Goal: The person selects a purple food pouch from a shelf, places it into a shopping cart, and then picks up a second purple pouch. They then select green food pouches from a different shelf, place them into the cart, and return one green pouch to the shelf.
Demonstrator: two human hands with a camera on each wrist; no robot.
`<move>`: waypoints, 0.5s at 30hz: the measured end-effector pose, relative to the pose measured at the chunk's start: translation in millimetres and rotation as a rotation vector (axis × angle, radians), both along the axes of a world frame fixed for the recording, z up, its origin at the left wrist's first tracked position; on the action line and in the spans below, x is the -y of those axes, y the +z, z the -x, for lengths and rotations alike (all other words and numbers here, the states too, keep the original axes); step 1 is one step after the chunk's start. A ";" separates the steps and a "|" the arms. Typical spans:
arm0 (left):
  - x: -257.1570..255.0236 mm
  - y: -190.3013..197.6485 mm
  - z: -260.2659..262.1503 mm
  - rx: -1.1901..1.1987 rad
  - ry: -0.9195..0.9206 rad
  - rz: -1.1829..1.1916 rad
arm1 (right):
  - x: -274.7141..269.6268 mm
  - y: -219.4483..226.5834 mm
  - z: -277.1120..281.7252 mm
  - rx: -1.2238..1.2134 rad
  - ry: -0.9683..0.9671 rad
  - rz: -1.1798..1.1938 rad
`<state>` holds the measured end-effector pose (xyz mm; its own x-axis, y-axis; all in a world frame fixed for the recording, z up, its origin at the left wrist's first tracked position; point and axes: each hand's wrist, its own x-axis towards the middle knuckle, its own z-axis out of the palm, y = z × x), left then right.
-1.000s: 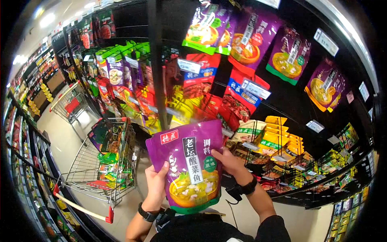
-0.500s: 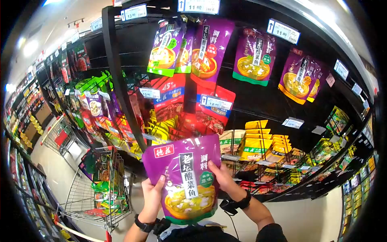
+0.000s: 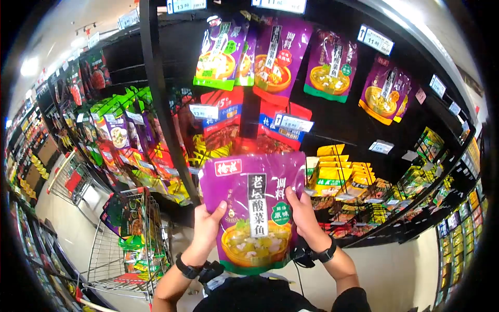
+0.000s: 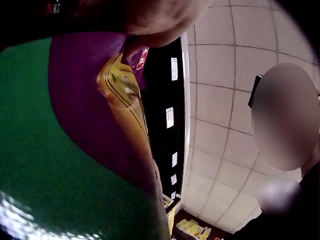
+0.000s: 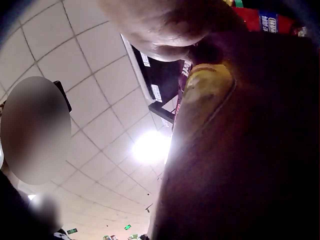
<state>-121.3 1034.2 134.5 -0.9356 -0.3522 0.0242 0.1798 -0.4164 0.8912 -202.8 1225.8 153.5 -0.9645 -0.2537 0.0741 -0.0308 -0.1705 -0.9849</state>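
Observation:
In the head view a purple seasoning pouch (image 3: 257,205) is held upright in front of the body, its printed front facing up at me. A bowl of fish soup and a green bottom band show on it. My left hand (image 3: 208,229) grips its left edge, thumb on the front, the other fingers hidden behind. On the opposite edge my right hand (image 3: 304,216) holds it the same way. Both wrist views look up along the pouch's back, where the left hand (image 4: 165,20) and the right hand (image 5: 160,27) appear at the top.
Similar purple pouches (image 3: 331,67) hang on the black rack ahead, with red packets (image 3: 283,127) below them. Yellow packets (image 3: 332,174) fill a lower row at right. A shopping cart (image 3: 125,249) holding several packets stands at left, and another cart (image 3: 73,182) beyond it.
The head view has swung toward the right, so the rack sits further left in it. Both hands keep hold of the pouch, which is slightly higher and further right than half a second ago.

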 end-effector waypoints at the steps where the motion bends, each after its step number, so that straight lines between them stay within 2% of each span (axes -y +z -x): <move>1: 4.4 -0.1 0.6 0.009 -0.011 -0.021 | 3.3 -0.1 0.2 0.016 0.015 0.012; 14: 30.4 0.0 -3.1 0.032 -0.031 -0.085 | 27.6 0.5 -10.3 0.050 -0.044 -0.018; 15: 32.7 -6.2 -1.9 -0.003 -0.043 -0.058 | 25.4 -14.2 -4.5 -0.044 -0.067 -0.056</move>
